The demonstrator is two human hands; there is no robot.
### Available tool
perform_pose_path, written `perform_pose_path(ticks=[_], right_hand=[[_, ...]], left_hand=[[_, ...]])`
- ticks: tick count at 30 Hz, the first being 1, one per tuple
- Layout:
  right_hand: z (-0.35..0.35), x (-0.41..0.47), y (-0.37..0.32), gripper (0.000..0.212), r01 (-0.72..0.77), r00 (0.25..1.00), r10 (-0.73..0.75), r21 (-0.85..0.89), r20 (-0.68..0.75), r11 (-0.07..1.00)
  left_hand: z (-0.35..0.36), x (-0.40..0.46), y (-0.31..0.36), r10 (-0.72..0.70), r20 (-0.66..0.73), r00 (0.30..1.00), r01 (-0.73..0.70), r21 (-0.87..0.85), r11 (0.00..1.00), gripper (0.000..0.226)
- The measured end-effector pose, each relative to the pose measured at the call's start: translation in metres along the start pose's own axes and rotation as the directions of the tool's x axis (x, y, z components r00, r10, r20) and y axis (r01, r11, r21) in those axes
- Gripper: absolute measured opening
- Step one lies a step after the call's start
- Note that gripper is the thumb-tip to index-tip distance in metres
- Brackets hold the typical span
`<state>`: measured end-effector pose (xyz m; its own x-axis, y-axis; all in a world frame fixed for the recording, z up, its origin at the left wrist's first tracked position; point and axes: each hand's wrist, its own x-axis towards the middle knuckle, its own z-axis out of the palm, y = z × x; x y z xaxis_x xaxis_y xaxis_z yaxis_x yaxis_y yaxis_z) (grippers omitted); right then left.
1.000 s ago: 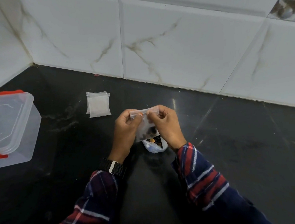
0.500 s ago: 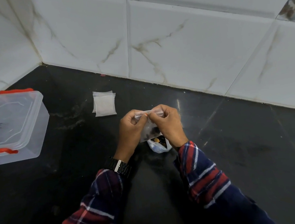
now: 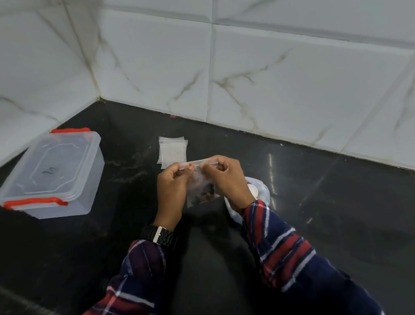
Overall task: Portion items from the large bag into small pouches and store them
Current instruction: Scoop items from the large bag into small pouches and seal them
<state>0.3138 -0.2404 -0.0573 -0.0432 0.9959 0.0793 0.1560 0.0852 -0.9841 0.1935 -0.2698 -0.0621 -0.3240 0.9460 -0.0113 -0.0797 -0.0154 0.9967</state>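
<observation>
A small clear pouch [image 3: 202,190] with dark items in its bottom hangs upright over the black counter. My left hand [image 3: 172,185] pinches the left part of its top strip, and my right hand [image 3: 229,180] pinches the right part. Behind my right hand lies the large whitish bag [image 3: 261,192], partly hidden by my wrist and sleeve. A small stack of empty clear pouches [image 3: 173,151] lies flat just beyond my hands.
A clear plastic box [image 3: 52,176] with a closed lid and red clip handles stands at the left on the black counter [image 3: 345,220]. White marbled wall tiles [image 3: 268,64] bound the counter at the back and left, meeting in a corner.
The view has swung left, so the box and stack sit further right in frame. My hands keep pinching the pouch top, and more of the large bag shows beside my right wrist.
</observation>
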Motion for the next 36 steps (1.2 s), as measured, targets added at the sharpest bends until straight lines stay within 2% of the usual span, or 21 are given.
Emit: perform_pose_path(ticks=[3,6,8,9,11,13,16,17,20,22,25,27,32,34,36], right_hand=[[0.025,0.010,0.000,0.011,-0.042,0.991,0.047,-0.036,0.122,0.998],[0.050,0.016,-0.001,0.032,-0.094,0.968,0.108,-0.070,0.226,0.993],[0.067,0.019,-0.002,0.040,-0.088,0.967,0.108,-0.096,0.230,0.991],[0.075,0.020,-0.003,0.040,-0.077,0.972,0.098,-0.106,0.215,0.991],[0.091,0.028,-0.003,0.033,-0.051,0.979,0.076,-0.131,0.188,0.990],[0.104,0.038,-0.003,0.032,-0.025,0.979,0.056,-0.156,0.196,0.987],[0.119,0.054,0.000,0.026,-0.029,0.968,0.074,-0.185,0.241,0.982],[0.123,0.058,0.000,0.024,-0.033,0.958,0.088,-0.198,0.272,0.980],[0.135,0.071,0.000,0.039,-0.023,0.919,0.122,-0.257,0.376,0.966],[0.141,0.077,-0.001,0.045,-0.011,0.920,0.129,-0.304,0.371,0.953],[0.148,0.083,-0.002,0.028,0.093,0.950,0.046,-0.421,0.310,0.902],[0.154,0.085,-0.001,0.016,0.184,0.943,0.003,-0.529,0.334,0.829],[0.159,0.087,0.006,0.024,0.289,0.915,-0.015,-0.629,0.403,0.722],[0.157,0.089,0.008,0.021,0.292,0.911,-0.016,-0.619,0.411,0.729],[0.153,0.092,0.011,0.016,0.228,0.939,-0.027,-0.564,0.342,0.794]], left_hand=[[-0.026,0.010,0.001,-0.015,-0.107,0.994,0.018,0.020,1.000,0.014],[-0.051,0.019,0.003,0.000,-0.209,0.978,0.016,0.074,0.997,0.015],[-0.066,0.025,0.005,0.009,-0.276,0.961,0.023,0.112,0.993,0.013],[-0.074,0.028,0.005,-0.003,-0.294,0.956,0.038,0.113,0.993,0.020],[-0.090,0.034,0.005,-0.020,-0.263,0.965,0.054,0.123,0.991,0.026],[-0.106,0.042,0.002,0.017,-0.179,0.984,0.027,0.238,0.971,0.016],[-0.118,0.053,0.001,0.028,-0.074,0.997,0.001,0.366,0.930,0.016],[-0.119,0.057,0.000,0.022,-0.067,0.998,0.006,0.391,0.920,0.018],[-0.122,0.075,-0.005,0.023,-0.097,0.995,0.025,0.466,0.884,0.030],[-0.121,0.087,-0.010,0.036,-0.079,0.996,0.012,0.528,0.849,0.036],[-0.122,0.100,-0.017,0.078,-0.064,0.995,-0.018,0.650,0.760,0.039],[-0.125,0.104,-0.024,0.083,-0.050,0.995,-0.023,0.706,0.708,0.037],[-0.130,0.109,-0.033,0.055,0.021,0.998,-0.050,0.788,0.614,0.030],[-0.133,0.113,-0.033,0.034,0.025,0.999,-0.041,0.818,0.574,0.031],[-0.132,0.114,-0.033,0.058,0.010,0.998,-0.041,0.820,0.571,0.034]])
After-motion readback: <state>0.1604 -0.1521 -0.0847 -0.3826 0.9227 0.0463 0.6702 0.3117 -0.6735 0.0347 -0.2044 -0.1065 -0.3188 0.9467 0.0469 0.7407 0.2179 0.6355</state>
